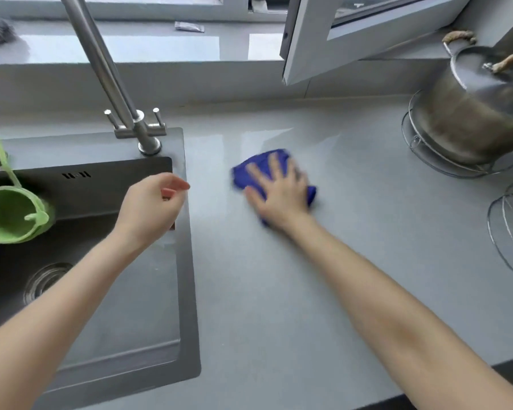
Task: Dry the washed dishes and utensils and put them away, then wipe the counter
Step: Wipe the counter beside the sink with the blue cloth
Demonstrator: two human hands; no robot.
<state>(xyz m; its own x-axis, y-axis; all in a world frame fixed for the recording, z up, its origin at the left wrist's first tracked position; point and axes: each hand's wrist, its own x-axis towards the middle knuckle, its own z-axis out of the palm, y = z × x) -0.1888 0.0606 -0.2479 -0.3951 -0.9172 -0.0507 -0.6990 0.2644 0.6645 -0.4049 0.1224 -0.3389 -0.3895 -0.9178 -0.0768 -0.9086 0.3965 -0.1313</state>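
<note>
In the head view, the right hand (280,192) lies palm down on a blue cloth (245,174) in the middle of the grey counter (279,291), just right of the sink and well left of the pot. Its fingers (276,165) are straight and spread apart, pressing flat on the cloth rather than curling round it. The thumb points left along the cloth's near edge. The crumpled cloth shows beyond the fingertips at the far left and at the right edge of the hand. Both hand and cloth are slightly blurred. The left hand (151,205) is over the right rim of the dark steel sink (187,276). Its fingers are loosely curled with the thumb stretched to the right, and it holds nothing I can make out. Whether it touches the rim I cannot tell. A tall steel faucet (101,60) with two lever handles rises from the far side of the sink, and a green silicone basket (6,214) hangs by its strap at the sink's left. At the far right a lidded steel pot (468,113) with rope-wrapped handles stands tilted on a wire trivet (444,168), with a second wire rack (489,229) nearer at the right edge. Beyond the counter a window sash (308,39) stands open over a glossy grey sill (131,48).
</note>
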